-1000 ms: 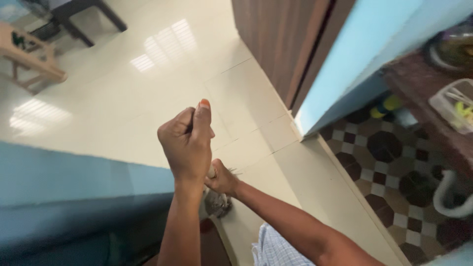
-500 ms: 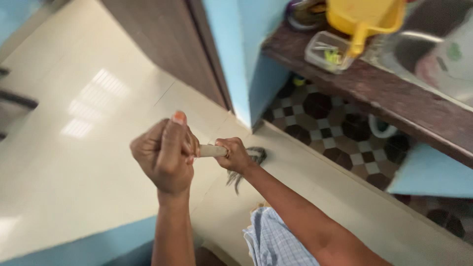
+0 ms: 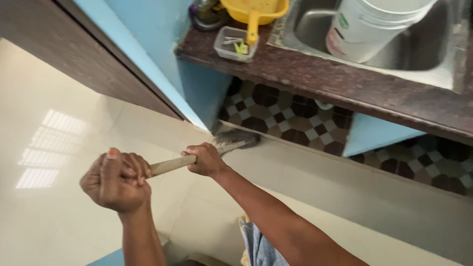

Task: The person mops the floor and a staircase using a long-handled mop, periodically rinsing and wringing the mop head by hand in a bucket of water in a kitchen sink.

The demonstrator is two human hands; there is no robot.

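Underfoot, the cream tiled floor [image 3: 59, 98] fills the left and lower part of the view, and everything else is placed here against the dark stone counter [image 3: 315, 79] that runs across the upper right. Set into that counter is a steel sink [image 3: 419, 54], and standing in the sink is a white bucket [image 3: 374, 24]. Left of the sink, on the counter top, a yellow dustpan-like scoop [image 3: 253, 12] lies with its handle pointing toward the counter's front edge, and a small clear plastic box [image 3: 234, 44] sits right beside that handle. Under the counter, a brown and white patterned tile floor [image 3: 286, 116] shows between blue wall panels [image 3: 204, 93].

Below the counter's left end, a mop [image 3: 217, 150] reaches toward the step where the two floors meet. Its grey stringy head lies at that step, just under the counter's edge, and its pale wooden stick slants down and to the left, away from the counter.

Both hands are closed around that stick. The right hand [image 3: 204, 160] wraps it nearer the head, fingers curled tight. The left hand [image 3: 118, 180], farthest from the counter, is clenched in a fist about the stick's upper end, thumb on top.
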